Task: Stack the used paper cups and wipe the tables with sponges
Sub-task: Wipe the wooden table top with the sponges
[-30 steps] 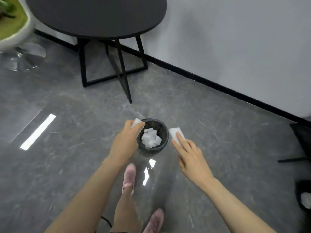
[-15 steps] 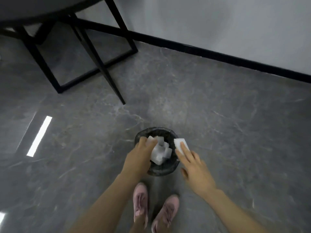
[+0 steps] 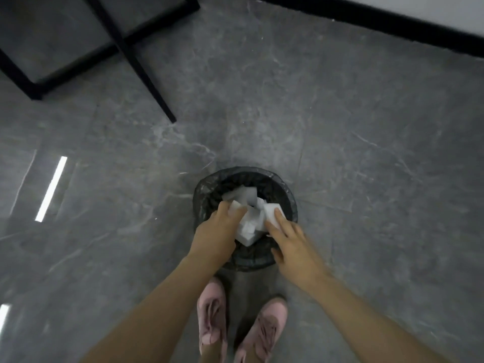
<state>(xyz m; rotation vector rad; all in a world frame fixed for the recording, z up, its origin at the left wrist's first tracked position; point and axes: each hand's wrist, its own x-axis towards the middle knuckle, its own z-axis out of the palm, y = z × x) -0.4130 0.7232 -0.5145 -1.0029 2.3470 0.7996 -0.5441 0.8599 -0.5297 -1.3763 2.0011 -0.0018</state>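
Both hands have dropped over the small round black bag-lined bin [image 3: 288, 203] at frame centre: left hand [image 3: 217, 231] & right hand [image 3: 293, 244] each pinch a white rectangular sponge [image 3: 271, 210] above the pile, so disposal looks imminent.

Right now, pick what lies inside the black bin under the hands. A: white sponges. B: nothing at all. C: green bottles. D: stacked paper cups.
A: white sponges fill the black bin, and the left hand and right hand each hold one over it.
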